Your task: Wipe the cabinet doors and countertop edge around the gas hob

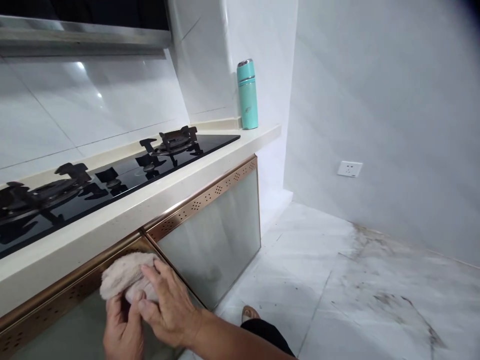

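A folded, pale pinkish-beige cloth (122,272) is bunched up in front of the cabinet below the counter. My left hand (123,327) grips its lower edge between thumb and fingers. From the right side, my right hand (170,305) holds the same cloth, its fingers lying over the cloth's right end. Behind the cloth are the copper-coloured perforated trim and the left cabinet door (63,330); whether the cloth touches them I cannot tell.
Above the hands juts the cream countertop (157,197) with a black gas hob (131,182). At its far end stands a turquoise flask (248,95). The right cabinet door (213,240) is closed. A foot (249,313) rests on the stained marble-look floor (318,290).
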`<move>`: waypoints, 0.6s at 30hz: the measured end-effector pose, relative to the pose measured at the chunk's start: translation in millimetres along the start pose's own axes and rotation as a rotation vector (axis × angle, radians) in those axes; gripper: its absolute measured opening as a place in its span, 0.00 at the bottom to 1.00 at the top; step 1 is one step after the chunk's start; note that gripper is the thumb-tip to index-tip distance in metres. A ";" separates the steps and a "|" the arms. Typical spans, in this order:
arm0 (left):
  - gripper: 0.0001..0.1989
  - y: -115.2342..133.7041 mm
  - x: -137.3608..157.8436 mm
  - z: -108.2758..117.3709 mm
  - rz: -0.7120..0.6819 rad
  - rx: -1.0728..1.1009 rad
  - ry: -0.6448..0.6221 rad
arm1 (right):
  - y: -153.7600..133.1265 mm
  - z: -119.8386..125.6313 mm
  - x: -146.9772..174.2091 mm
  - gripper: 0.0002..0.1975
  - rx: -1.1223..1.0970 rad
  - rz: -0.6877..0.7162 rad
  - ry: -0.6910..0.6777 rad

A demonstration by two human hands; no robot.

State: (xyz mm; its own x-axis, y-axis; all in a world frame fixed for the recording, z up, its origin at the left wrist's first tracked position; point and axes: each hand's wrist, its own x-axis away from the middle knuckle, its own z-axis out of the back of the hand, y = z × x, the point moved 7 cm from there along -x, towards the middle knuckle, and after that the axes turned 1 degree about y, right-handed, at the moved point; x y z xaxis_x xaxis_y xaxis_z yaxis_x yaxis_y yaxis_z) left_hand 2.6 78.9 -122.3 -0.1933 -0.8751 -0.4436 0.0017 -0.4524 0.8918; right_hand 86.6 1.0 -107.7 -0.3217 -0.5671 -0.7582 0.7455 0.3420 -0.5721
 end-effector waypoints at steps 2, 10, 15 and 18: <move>0.31 -3.1 -3.3 2.4 0.147 0.088 -0.014 | 11.1 5.1 1.0 0.37 0.009 -0.044 0.045; 0.28 -26.2 7.8 -55.6 0.257 0.282 -0.141 | 59.5 38.2 -20.3 0.32 0.244 -0.099 0.381; 0.29 -46.8 10.0 -60.1 0.248 0.270 -0.036 | 69.9 30.4 -27.0 0.32 0.431 0.043 0.376; 0.29 -40.1 18.8 -65.0 0.171 0.262 -0.004 | 79.0 37.1 -31.2 0.29 0.529 0.210 0.434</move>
State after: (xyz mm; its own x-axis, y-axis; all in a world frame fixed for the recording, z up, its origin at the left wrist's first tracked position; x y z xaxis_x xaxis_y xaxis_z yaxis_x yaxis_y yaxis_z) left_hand 62.7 69.5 -172.1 -0.2160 -0.9337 -0.2855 -0.2184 -0.2387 0.9462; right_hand 177.2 17.9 -117.6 -0.2617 -0.1426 -0.9546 0.9649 -0.0602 -0.2556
